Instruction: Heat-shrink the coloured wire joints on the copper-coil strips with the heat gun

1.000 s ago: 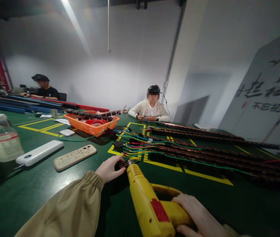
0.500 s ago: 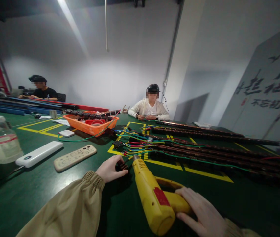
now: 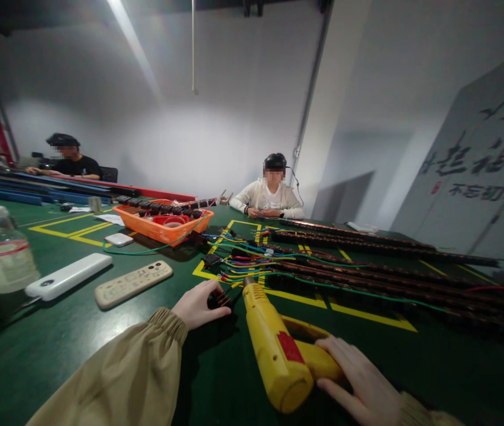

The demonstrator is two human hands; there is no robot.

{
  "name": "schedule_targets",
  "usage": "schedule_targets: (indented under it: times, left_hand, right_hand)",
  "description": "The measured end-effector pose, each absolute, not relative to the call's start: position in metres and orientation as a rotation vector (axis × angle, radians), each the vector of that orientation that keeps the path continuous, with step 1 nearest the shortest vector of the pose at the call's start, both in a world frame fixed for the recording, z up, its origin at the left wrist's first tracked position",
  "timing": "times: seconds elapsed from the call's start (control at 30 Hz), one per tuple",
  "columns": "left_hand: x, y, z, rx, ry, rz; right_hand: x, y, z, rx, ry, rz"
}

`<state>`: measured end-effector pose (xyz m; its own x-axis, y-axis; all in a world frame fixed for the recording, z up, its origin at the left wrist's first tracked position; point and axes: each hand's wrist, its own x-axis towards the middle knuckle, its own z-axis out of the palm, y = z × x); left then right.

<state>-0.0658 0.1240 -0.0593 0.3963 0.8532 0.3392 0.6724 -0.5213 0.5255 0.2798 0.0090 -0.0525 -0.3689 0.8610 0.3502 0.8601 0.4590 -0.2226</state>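
Observation:
My right hand (image 3: 358, 376) is wrapped round the handle of a yellow heat gun (image 3: 274, 367) with a red patch on its side. The gun's nozzle points away from me, beside a short yellow wire (image 3: 236, 285). My left hand (image 3: 199, 305) is closed, thumb and fingers round a small black part with copper-coloured strips (image 3: 220, 299), partly hidden by the fingers. The nozzle is just right of this part and a little apart from my fingers. Beyond both hands lie coloured wire ends (image 3: 243, 267) from long dark wire bundles (image 3: 367, 281).
An orange basket (image 3: 163, 234) of black parts stands ahead-left. A jar (image 3: 6, 254), a white handheld device (image 3: 69, 277) and a phone in a beige case (image 3: 134, 285) lie left on the green table (image 3: 114, 331). Two people sit across it.
The heat gun's nozzle has swung slightly to the right, away from my left hand, and more of the yellow wire shows. My left hand keeps its grip.

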Motion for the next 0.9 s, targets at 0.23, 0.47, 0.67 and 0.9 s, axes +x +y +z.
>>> schedule_targets:
  times: [0.23,0.47,0.67,0.9]
  left_hand:
    - [-0.065,0.124,-0.059,2.357,1.315,0.863]
    - [-0.065,0.125,-0.06,2.356,1.306,0.882]
    - [-0.066,0.125,-0.06,2.366,1.312,0.881]
    - [-0.066,0.125,-0.062,2.386,1.324,0.864]
  right_hand:
    - [0.273,0.0,-0.047,-1.332,-2.338,0.121]
    - [0.269,-0.004,-0.051,-1.292,-2.303,0.17]
    - [0.264,-0.002,-0.045,-1.359,-2.322,0.177]
    - [0.27,0.002,-0.045,-1.416,-2.307,0.091]
